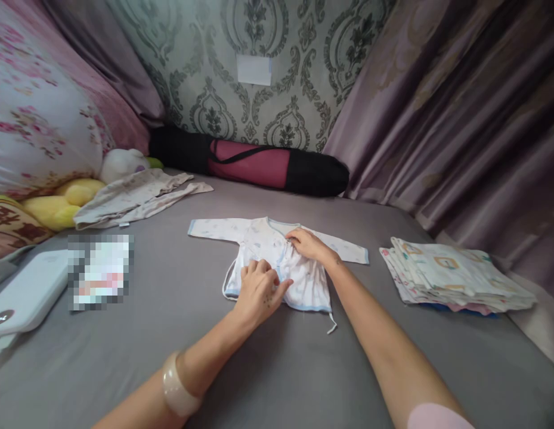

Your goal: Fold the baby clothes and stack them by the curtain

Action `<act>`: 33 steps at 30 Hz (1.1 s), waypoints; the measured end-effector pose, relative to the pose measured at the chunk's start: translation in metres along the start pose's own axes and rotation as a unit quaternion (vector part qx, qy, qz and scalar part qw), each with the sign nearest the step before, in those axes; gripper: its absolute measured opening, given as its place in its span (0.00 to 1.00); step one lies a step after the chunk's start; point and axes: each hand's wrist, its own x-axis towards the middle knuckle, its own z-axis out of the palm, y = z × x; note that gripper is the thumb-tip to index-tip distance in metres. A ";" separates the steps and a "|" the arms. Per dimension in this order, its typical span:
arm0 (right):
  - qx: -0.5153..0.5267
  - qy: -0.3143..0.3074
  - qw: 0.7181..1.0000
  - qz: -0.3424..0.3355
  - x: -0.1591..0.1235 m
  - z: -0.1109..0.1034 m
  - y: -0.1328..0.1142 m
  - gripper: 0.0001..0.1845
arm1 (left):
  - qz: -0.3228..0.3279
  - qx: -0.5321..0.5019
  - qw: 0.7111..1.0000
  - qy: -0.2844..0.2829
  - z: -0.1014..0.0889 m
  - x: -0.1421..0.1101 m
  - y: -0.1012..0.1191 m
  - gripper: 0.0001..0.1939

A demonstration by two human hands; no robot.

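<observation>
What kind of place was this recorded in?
Probably a bedroom: the hands work on a wide, bed-like surface spread with a grey sheet, with plush toys at one side and long purple curtains hanging beside a patterned wall.

Patt. wall (254, 113) btwn purple curtains (438, 107)

Small white long-sleeved cloth shirt (259, 241), pale-blue trim, faint print, is lying near the middle of the plain grey bed sheet (164, 310). Neckline is facing the sheet's far edge, hem facing away from it. Sleeves are spreading toward the sheet's left and right edges. Front is rumpling slightly. Thin white tie cord (333, 325) is trailing off the hem's right corner; second white cord (223, 289) is looping out at the left side.
</observation>
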 end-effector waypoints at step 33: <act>-0.079 0.155 0.975 0.142 0.008 0.049 -0.029 0.15 | -0.011 0.079 0.992 -0.101 -0.003 -0.007 -0.005 0.16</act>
